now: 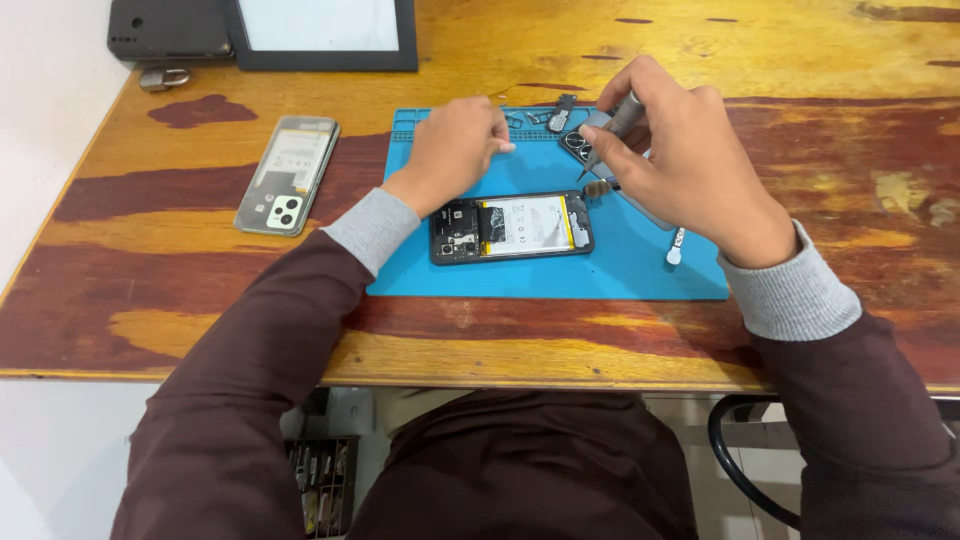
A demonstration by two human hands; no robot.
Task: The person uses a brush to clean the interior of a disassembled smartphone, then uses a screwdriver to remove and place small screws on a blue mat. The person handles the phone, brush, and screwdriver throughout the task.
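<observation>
A blank white screen in a black frame [318, 28] stands at 11 o'clock. The opened phone [511, 227] at centre bears a white rectangular battery label [527, 219] edged yellow.

A single view comes from a camera worn on the person's head, looking steeply down and forward over their own chest and both sleeved arms. It faces a wooden table [200, 300] whose near edge crosses the lower middle of the frame, with the far edge and a pale wall at the top left. The blue work mat [640, 265] sits centre frame, close enough to show small parts. Below the table edge, the lap and floor show.
</observation>
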